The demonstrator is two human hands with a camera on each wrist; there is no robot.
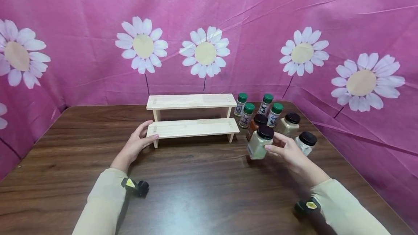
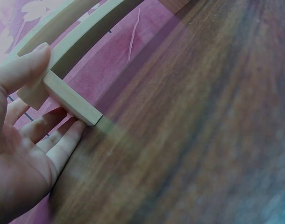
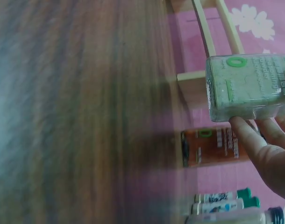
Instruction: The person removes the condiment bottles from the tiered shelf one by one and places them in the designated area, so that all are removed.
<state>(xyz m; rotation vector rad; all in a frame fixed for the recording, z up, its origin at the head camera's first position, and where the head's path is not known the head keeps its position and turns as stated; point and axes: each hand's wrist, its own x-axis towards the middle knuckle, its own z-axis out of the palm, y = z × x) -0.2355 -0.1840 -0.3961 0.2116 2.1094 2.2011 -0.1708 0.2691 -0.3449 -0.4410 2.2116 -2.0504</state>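
A two-tier pale wooden rack [image 1: 192, 128] stands near the back of the table. My left hand [image 1: 138, 141] grips the left end of its lower shelf, thumb on top; in the left wrist view, the fingers [image 2: 67, 140] lie by the shelf's end leg [image 2: 72, 98]. My right hand [image 1: 290, 153] holds a square clear spice jar [image 1: 258, 146] with a black lid and pale contents. That labelled jar [image 3: 250, 86] is slightly tilted and raised off the table. Right behind it stands an orange-red spice jar [image 3: 215, 147] with a black lid [image 1: 260, 119].
Several green-capped spice bottles [image 1: 246, 116] stand right of the rack. A black-lidded jar with beige contents [image 1: 289, 126] and one with white contents [image 1: 304, 147] stand near the table's right edge. A pink flowered cloth [image 1: 248, 39] hangs behind the brown wooden table [image 1: 196, 191].
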